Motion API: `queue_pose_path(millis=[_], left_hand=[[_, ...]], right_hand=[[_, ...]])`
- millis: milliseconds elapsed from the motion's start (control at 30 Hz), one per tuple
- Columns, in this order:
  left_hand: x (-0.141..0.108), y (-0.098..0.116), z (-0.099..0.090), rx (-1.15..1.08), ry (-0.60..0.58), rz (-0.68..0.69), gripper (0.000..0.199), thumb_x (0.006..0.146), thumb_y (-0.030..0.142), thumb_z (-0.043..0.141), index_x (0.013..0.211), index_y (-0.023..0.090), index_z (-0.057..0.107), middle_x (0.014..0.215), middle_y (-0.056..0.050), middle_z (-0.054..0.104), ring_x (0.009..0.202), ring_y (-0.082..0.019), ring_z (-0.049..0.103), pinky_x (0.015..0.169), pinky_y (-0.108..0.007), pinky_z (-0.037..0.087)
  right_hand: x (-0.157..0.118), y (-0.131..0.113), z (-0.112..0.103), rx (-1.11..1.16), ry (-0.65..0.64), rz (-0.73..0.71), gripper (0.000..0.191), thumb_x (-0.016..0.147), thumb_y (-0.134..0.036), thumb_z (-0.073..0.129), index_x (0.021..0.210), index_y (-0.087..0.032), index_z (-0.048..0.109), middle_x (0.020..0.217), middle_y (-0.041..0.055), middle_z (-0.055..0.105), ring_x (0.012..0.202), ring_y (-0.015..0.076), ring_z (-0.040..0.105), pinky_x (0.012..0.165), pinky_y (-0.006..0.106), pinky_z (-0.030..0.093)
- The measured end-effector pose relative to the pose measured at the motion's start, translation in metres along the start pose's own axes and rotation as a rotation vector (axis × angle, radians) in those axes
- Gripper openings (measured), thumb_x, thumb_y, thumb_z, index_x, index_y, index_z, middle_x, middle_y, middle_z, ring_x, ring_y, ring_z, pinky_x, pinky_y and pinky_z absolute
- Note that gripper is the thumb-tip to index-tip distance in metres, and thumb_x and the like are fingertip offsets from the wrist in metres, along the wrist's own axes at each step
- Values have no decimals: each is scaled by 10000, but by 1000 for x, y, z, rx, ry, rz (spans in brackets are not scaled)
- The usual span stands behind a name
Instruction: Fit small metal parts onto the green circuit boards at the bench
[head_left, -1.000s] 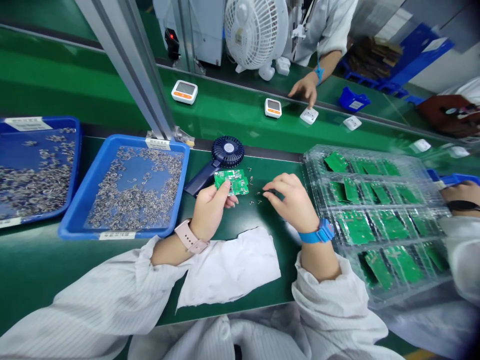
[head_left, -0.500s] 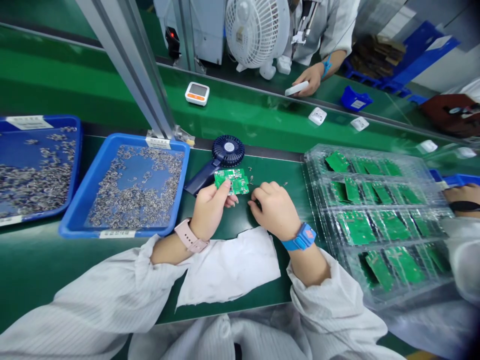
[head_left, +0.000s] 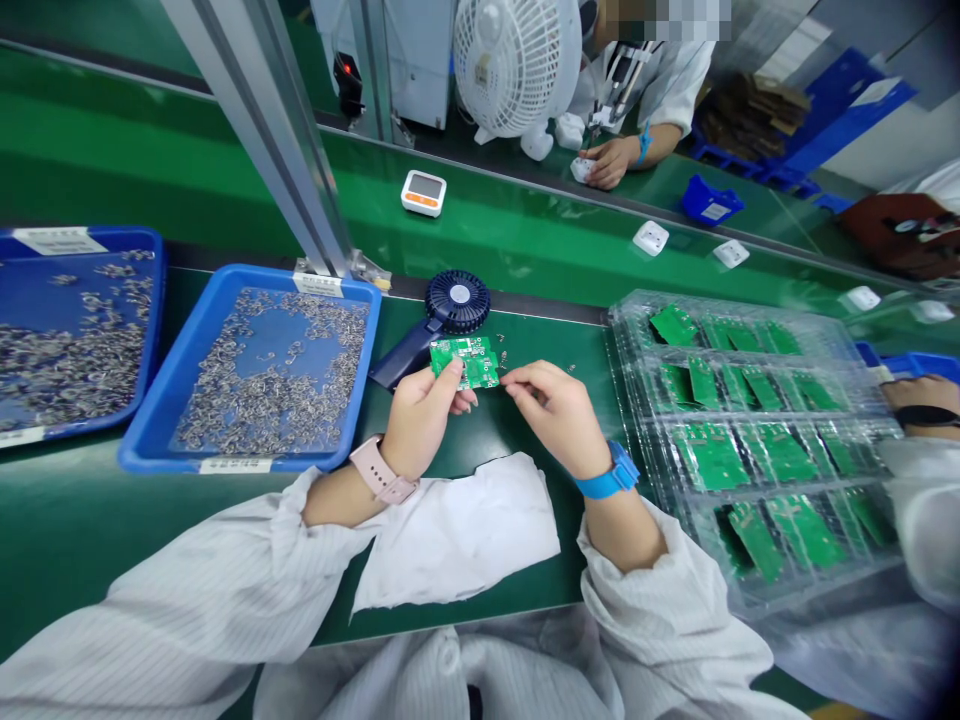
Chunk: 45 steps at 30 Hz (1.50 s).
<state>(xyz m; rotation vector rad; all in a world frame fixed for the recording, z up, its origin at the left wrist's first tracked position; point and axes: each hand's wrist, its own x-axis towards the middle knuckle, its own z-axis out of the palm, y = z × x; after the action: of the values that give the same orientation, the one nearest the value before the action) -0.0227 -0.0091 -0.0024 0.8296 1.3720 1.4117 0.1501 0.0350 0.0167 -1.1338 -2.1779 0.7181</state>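
Observation:
A green circuit board [head_left: 477, 366] is gripped between the thumb and fingers of my left hand [head_left: 424, 412]. My right hand [head_left: 556, 410] has its fingertips pinched together at the board's right edge; whatever is between them is too small to make out. Just beyond the board lie a few small metal parts [head_left: 503, 352]. Under my forearms a white cloth [head_left: 461, 540] is spread on the green table. To the left, a blue tray [head_left: 132, 450] holds many small metal parts.
A dark blue handheld fan [head_left: 457, 300] lies behind the board. Clear plastic trays [head_left: 626, 400] with green boards stand at right, beside another person's hand [head_left: 924, 392]. A metal post [head_left: 262, 130] rises at upper left. Across the line, another person works near a white fan [head_left: 516, 65].
My right hand has turned and its fingertips have reached the board's edge. The white timer and white sockets on the belt have shifted right. The person opposite has lowered a hand with a socket.

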Motion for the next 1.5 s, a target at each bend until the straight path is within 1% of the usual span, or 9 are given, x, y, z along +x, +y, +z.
queue_pose_path(millis=[67,133,200,300,467,633,733,1033,1500], left_hand=[[0,0,0,-7,3,-4,418,844,479,589,602,142,639,565,-33,663,510,-105,578,542,-223,484],[0,0,1,-12,2,-9,414,840,479,594,602,143,636,564,-33,664,505,-106,577,538,-223,484],[0,0,0,-12,-3,-11,414,839,482,594,602,144,633,567,-35,667,503,-106,578,536,-223,485],[0,-1,-1,-9,-13,-8,421,845,487,586,607,143,635,579,-38,674,509,-105,582,542,-223,489],[0,-1,-1,-9,-15,-8,418,854,484,583,625,140,645,593,-42,679,528,-111,591,553,-225,494],[0,-2,-1,-14,-16,-11,418,857,485,576,627,143,641,605,-43,681,529,-110,594,560,-227,493],[0,-2,-1,-7,-17,-20,426,856,500,569,633,144,641,620,-48,687,535,-114,600,568,-235,496],[0,1,-1,-5,-11,-27,428,851,491,564,608,147,634,603,-55,684,530,-122,597,562,-247,492],[1,1,0,-3,21,-62,417,860,480,555,623,145,625,591,-50,677,525,-122,595,551,-244,485]], right_hand=[[1,-1,0,236,73,144,83,866,-205,626,899,-203,702,869,28,706,746,145,634,679,289,521],[3,-3,2,428,124,237,71,831,-248,667,879,-207,699,854,17,714,744,139,648,684,280,532],[4,-4,8,549,171,268,83,802,-266,695,864,-210,697,852,13,717,771,141,658,730,288,543],[5,-8,19,600,219,254,88,789,-270,705,855,-213,694,864,14,716,793,144,660,767,298,547],[4,-11,30,471,262,168,70,847,-268,640,876,-213,672,882,27,691,815,150,640,731,289,539],[2,-12,29,212,286,3,88,905,-214,575,907,-213,662,910,41,659,825,153,614,690,293,508],[2,-12,28,124,299,-51,97,913,-192,562,908,-210,657,906,45,662,833,162,615,685,306,508],[1,-10,27,12,305,-126,88,922,-197,577,882,-210,654,891,51,686,876,185,638,747,343,537],[-1,-10,33,52,314,-147,96,914,-168,564,888,-213,645,889,48,691,867,178,640,738,343,535]])
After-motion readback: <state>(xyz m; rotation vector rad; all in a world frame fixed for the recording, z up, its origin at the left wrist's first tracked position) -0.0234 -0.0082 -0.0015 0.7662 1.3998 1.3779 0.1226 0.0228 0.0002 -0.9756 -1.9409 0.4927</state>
